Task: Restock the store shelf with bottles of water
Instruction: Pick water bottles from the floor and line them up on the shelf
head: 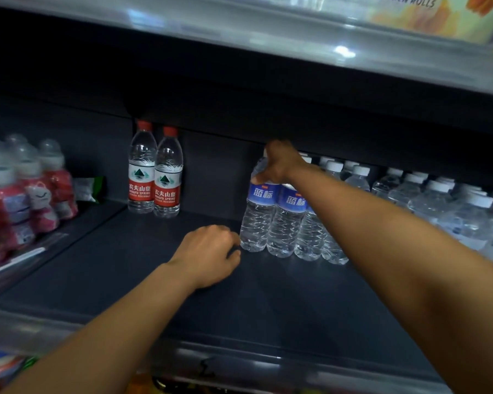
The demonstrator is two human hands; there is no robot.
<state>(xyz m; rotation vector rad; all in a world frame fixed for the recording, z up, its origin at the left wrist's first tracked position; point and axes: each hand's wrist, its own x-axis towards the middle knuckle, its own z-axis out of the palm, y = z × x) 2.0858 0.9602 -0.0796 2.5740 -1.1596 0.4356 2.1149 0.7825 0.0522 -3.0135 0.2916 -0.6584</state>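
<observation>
The right hand (279, 163) grips the top of a blue bottle (258, 211) standing on the dark shelf (154, 280). The left hand (208, 255) rests curled beside its base, holding nothing.

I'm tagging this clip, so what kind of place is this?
Most likely a shop aisle: a dark retail shelf stocked with rows of blue-label water bottles, two red-label bottles behind, and pink drink bottles at left.
</observation>
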